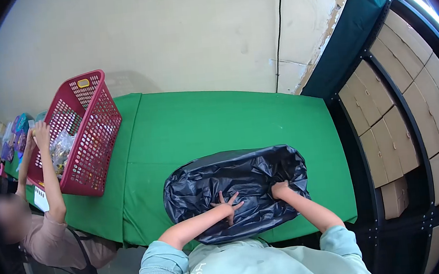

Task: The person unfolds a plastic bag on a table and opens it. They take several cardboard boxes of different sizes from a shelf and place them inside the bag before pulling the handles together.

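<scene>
A black plastic bag (249, 173) lies spread in front of me, its raised rim forming an oval hollow. It looks like a liner, but whatever supports it underneath is hidden. My left hand (228, 207) is inside the hollow, fingers spread wide against the plastic. To its right, my right hand (280, 189) is closed on folds of the bag near the right end, with the fingertips partly covered by the plastic.
A green cloth covers the table (202, 123). At the left, a red perforated basket (93, 144) holds clear plastic packets (62, 149). A co-worker (54, 232) stands there, hands raised at the basket. Shelves of cardboard boxes (389, 147) line the right side.
</scene>
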`<state>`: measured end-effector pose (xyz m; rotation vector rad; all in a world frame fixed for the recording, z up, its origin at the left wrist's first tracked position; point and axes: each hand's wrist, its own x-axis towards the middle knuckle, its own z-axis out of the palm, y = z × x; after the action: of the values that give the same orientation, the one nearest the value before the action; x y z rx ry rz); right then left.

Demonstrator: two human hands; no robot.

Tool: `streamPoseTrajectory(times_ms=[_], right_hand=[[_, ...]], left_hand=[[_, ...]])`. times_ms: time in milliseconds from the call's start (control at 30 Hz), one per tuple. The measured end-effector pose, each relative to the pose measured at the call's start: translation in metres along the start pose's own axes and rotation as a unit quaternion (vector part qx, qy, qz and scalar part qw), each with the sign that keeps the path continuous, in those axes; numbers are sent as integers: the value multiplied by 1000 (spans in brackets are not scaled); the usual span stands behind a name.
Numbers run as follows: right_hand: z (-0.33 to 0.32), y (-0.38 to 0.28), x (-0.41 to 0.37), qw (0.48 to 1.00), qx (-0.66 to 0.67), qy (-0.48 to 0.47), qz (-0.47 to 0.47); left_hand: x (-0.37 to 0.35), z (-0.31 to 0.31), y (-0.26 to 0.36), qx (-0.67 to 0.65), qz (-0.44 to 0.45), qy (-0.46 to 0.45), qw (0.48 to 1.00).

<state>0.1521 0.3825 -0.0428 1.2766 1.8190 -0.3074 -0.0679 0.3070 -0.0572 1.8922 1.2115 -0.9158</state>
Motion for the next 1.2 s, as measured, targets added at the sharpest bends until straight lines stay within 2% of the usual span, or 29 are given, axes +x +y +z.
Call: streamPoseTrajectory(times_ms=[67, 100, 167, 200, 267, 333, 367, 467, 500, 600, 633, 733, 800, 833, 900, 933, 1000, 1067, 1100, 1200], right_hand=[[-31, -18, -30, 994, 31, 99, -27], [-40, -26, -36, 980, 48, 186, -58], [-46, -40, -35, 919, 62, 360, -150], [-47, -48, -28, 917, 47, 366, -155], [-48, -55, -17, 911, 44, 380, -151], [-46, -57, -2, 920, 39, 365, -138], [-46, -57, 6, 924, 36, 358, -131], [-53, -69, 22, 964, 36, 246, -95], [-59, -75, 16, 962, 56, 252, -88], [-61, -67, 15, 910, 277, 262, -165], [-71, -58, -5, 867, 382, 254, -195], [-90, -32, -84, 778, 575, 90, -235], [-64, -30, -113, 826, 439, 158, -316], [-58, -33, -136, 846, 390, 144, -333], [-41, -42, -158, 875, 323, 119, -342], [-42, -50, -173, 901, 285, 115, -305], [-14, -60, -167, 896, 250, 226, -291], [-7, -61, -162, 927, 226, 165, -248], [-6, -61, -159, 941, 214, 134, -226], [-1, -42, -154, 933, 235, 46, -267]], left_hand=[[-12, -5, 4, -30, -7, 15, 999], [-14, -9, 13, -12, -26, 29, 999], [-14, -7, 25, 94, -24, 101, 990], [-16, -7, 29, 146, -23, 137, 980], [-19, -13, 31, 96, 24, 133, 986], [-7, -12, 30, -2, 0, 27, 1000], [-2, -6, 28, -5, 10, 26, 1000], [5, -6, 20, -25, 34, 20, 999], [3, -10, 15, -48, 50, 23, 997], [-33, -16, 2, -97, 115, 103, 983], [-53, -17, -6, -140, 181, 133, 964], [-138, -25, -18, -230, 330, 218, 889], [-181, -31, -20, -211, 337, 178, 900], [-193, -34, -19, -198, 316, 148, 916], [-177, -14, -25, -151, 302, 202, 919], [-172, -5, -25, -129, 294, 231, 918], [-169, 6, -20, -109, 282, 275, 913], [-168, 11, -19, -92, 282, 286, 911], [-169, 8, -19, -100, 262, 255, 925], [-170, -3, -18, -126, 200, 157, 959]])
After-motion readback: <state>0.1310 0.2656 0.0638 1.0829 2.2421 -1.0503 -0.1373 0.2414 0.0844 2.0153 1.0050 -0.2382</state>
